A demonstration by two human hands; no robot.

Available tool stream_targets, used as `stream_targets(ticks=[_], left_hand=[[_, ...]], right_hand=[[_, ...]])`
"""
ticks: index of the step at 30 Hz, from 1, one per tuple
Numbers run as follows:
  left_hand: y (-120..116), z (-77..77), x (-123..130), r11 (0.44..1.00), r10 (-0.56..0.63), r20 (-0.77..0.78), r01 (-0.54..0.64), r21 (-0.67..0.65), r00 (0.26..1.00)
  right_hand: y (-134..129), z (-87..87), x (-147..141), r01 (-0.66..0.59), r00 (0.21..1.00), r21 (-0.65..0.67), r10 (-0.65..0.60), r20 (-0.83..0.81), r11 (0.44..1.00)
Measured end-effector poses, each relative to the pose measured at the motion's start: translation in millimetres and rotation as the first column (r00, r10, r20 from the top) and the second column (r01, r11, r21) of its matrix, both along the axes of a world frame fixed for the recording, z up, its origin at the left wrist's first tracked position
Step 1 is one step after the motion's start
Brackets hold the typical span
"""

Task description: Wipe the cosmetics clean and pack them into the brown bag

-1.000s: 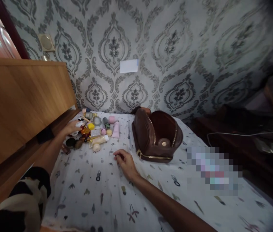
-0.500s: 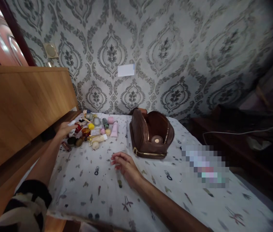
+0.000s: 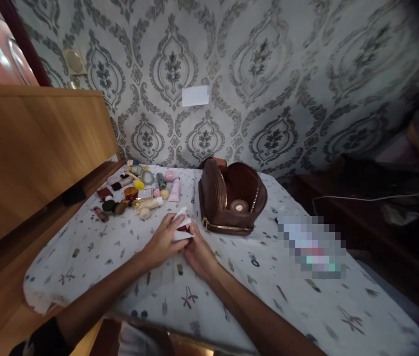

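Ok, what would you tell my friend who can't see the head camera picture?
A person's left hand and right hand meet at a white, tissue-like piece with something red. Beyond them, on a patterned cloth, are scattered cosmetics at left and an open brown bag at right.

Near the middle of the frame, the left hand (image 3: 165, 240) and right hand (image 3: 200, 251) meet around a white tissue (image 3: 181, 213) and a small red item (image 3: 184, 228). Assorted cosmetics (image 3: 145, 194) lie centre-left on a printed cloth (image 3: 113, 264); an open brown bag (image 3: 213, 193) stands right of centre. A wooden cabinet (image 3: 39, 158) fills the left edge.
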State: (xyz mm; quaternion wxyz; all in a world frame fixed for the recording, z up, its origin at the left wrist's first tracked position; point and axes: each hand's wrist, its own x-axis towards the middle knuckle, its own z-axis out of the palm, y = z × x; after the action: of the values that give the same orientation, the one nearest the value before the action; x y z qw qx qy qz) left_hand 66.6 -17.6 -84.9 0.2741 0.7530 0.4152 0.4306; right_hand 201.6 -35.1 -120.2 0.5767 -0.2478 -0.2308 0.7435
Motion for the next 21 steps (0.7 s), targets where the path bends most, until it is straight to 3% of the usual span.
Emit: stream_targets(ticks=[3, 8, 12, 14, 21], left_hand=[[2, 7.8, 3, 0.999, -0.035, -0.002, 0.035, 0.032, 0.999], [25, 18.9, -3, 0.989, 0.092, 0.116, -0.104, 0.107, 0.989], [25, 6.1, 10, 0.984, -0.099, 0.01, 0.097, 0.149, 0.995], [22, -0.7, 16, 0.985, -0.144, 0.017, 0.142, 0.102, 0.989], [27, -13.4, 8, 0.973, -0.075, 0.233, 0.122, -0.196, 0.97]], right_hand=[[3, 1.8, 4, 0.035, 0.998, 0.008, -0.035, 0.044, 0.999], [9, 3.2, 4, 0.073, 0.99, 0.018, -0.074, 0.12, 0.997], [12, 1.3, 7, 0.121, 0.98, 0.052, -0.128, 0.152, 0.991], [12, 2.5, 10, 0.114, 0.981, 0.062, -0.123, 0.151, 0.992], [10, 12.0, 13, -0.041, 0.997, 0.004, 0.041, 0.068, 0.999]])
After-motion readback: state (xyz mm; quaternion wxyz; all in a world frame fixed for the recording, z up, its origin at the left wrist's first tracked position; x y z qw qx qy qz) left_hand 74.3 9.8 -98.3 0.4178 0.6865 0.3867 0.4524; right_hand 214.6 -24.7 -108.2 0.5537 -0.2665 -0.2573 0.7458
